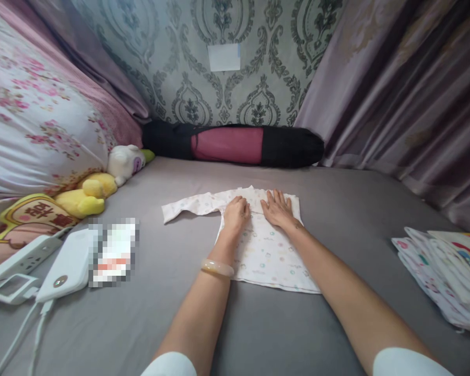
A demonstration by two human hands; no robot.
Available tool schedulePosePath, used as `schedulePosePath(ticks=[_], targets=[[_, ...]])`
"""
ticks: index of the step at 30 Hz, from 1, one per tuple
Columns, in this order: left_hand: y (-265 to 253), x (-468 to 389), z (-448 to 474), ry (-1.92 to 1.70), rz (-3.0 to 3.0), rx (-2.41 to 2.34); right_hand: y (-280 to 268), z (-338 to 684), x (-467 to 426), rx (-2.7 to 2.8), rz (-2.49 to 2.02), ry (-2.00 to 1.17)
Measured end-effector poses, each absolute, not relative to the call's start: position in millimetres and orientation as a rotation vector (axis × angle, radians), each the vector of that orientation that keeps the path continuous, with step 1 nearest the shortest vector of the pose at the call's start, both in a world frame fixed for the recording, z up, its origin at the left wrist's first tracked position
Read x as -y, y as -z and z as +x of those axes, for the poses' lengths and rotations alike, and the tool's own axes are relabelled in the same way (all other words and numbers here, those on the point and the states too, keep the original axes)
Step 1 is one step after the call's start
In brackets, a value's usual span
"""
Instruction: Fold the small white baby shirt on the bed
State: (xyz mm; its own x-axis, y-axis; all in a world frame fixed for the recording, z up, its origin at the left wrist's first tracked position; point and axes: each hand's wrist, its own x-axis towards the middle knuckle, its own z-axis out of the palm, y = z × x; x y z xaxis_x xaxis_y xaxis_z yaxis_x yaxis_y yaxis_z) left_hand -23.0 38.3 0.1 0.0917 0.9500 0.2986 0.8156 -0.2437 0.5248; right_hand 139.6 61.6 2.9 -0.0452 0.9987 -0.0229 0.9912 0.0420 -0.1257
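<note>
Head view: a long black mesh bag against the patterned wall holds a pink roll, its ends hidden. On the grey bed, the left hand, fingers curled, and the right hand, open and flat, press a small printed garment; neither grip closes on it. A stack of folded cloths is cut off at right; a blurred patch hides something beside a white power bank.

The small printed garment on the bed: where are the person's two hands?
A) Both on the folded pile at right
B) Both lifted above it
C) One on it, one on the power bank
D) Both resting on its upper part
D: the left hand and right hand both lie on the upper part of the garment, spread on the grey bed.
</note>
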Motion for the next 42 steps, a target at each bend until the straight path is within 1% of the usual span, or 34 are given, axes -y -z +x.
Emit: schedulePosePath(ticks=[6, 10, 13, 20, 24, 28, 33, 38, 42], targets=[[-3, -47, -30, -1.307, 1.682, -1.901, -14, 115, -60, 2.255, -2.051, -0.1], [-7, -49, -41, -1.429, 1.528, -1.946, -18, 85, -68, 2.334, -1.938, -0.196], [-8, -49, -48, -1.464, 1.443, -1.977, -14, 70, -75, 2.328, -1.973, -0.276], [-13, -52, -65, -1.498, 1.297, -2.06, -1, 66, -79, 2.322, -2.014, -0.257], [-22, -50, -86, -1.498, 1.172, -2.204, -2, 67, -79, 2.323, -2.023, -0.237], [-27, -45, -109, -1.43, 1.052, -2.373, -8, 65, -75, 2.319, -2.001, -0.221], [-31, -36, -122, -1.367, 0.998, -2.557, -15, 48, -64, 2.364, -1.803, -0.162], [-36, -29, -128, -1.299, 0.823, -2.684, -7, 35, -62, 2.365, -1.803, -0.24], [-36, -24, -134, -1.225, 0.733, -2.739, 0, 35, -64, 2.367, -1.787, -0.239]])
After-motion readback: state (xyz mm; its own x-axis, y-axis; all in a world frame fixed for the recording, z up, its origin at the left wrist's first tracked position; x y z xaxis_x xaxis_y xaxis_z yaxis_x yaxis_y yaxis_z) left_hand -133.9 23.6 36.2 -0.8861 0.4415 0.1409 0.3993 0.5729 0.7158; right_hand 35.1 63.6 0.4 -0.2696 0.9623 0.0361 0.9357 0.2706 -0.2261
